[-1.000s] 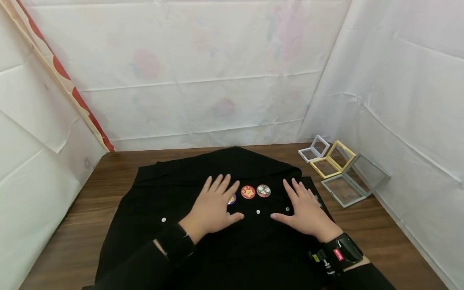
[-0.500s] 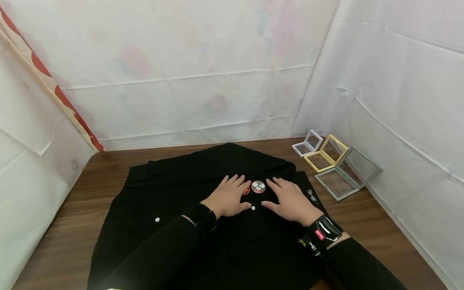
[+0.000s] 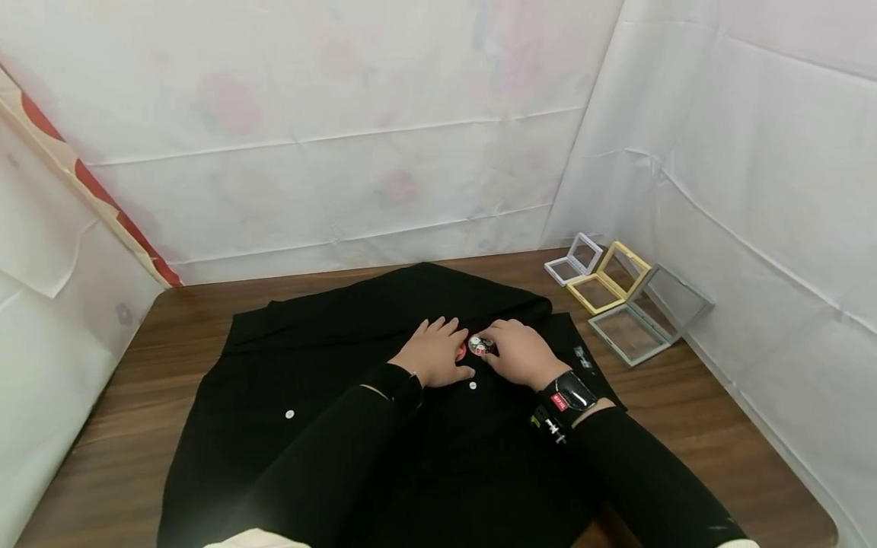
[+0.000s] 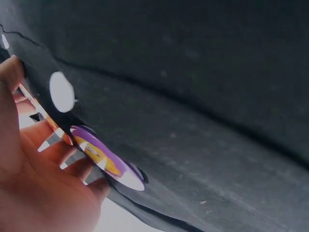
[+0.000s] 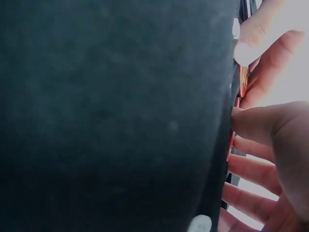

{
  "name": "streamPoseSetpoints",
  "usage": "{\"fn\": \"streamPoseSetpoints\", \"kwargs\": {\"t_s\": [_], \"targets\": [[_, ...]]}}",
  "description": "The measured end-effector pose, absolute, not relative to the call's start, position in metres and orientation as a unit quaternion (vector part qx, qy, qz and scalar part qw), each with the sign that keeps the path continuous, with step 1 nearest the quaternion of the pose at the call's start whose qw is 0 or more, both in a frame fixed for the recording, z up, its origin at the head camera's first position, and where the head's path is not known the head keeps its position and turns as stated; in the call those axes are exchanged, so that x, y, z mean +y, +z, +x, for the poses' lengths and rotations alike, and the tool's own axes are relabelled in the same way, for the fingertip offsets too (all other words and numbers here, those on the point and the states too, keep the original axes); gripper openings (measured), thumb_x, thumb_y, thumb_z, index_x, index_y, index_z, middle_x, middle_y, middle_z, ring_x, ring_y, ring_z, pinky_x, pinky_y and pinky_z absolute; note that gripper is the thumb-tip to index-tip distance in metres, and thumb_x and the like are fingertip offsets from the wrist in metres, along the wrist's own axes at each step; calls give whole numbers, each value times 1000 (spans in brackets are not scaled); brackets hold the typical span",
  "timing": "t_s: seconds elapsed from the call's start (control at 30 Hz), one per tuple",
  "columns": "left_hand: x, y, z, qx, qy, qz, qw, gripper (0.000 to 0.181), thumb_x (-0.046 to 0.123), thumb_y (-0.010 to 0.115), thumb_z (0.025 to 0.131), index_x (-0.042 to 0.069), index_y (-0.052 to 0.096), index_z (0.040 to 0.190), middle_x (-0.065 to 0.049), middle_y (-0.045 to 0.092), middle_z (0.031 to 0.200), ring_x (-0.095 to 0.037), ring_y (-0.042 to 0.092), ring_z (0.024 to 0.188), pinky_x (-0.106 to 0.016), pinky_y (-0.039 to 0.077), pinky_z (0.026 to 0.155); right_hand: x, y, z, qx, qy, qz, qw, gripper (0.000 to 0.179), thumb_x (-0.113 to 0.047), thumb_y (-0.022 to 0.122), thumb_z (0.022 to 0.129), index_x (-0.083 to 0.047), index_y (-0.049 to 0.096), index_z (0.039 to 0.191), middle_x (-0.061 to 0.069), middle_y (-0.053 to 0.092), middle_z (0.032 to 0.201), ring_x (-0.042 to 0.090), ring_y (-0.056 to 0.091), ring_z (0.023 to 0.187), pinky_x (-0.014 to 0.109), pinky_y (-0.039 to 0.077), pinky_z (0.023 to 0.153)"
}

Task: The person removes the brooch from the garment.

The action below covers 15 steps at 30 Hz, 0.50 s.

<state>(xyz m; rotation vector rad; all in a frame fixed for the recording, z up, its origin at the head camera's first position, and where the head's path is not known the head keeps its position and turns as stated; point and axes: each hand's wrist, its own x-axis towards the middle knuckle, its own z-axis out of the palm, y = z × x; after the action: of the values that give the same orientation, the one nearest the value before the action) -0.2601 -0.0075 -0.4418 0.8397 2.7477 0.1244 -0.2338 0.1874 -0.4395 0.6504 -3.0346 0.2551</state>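
Note:
A black garment with small white buttons lies spread over the table. On it, my right hand curls its thumb and forefinger around the edge of a round, green-and-white patterned badge. My left hand lies palm down just left of it, fingers extended over the red badge, which is mostly hidden. In the left wrist view, a purple-rimmed badge with a yellow figure lies by the left fingers. Beside it is a white button.
Several hinged clear-windowed frames stand unfolded at the table's right back: a white one, a yellow one and a grey one. White cloth walls enclose the wooden table at the back and sides.
Both hands have come closer together. The left moved right, onto the red badge; the right moved left, and its spread fingers now grip the green-and-white badge. The head view shifted slightly.

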Motion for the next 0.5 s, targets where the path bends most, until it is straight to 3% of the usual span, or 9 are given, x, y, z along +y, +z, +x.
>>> {"fn": "streamPoseSetpoints", "kwargs": {"t_s": [0.5], "targets": [[-11, -447, -260, 946, 64, 293, 124, 81, 64, 58, 97, 18, 38, 161, -7, 24, 169, -30, 17, 156, -49, 12, 125, 190, -436, -238, -969, 116, 218, 3, 27, -13, 71, 97, -9, 74, 123, 7, 70, 119, 26, 65, 110, 45, 52, 96]]}}
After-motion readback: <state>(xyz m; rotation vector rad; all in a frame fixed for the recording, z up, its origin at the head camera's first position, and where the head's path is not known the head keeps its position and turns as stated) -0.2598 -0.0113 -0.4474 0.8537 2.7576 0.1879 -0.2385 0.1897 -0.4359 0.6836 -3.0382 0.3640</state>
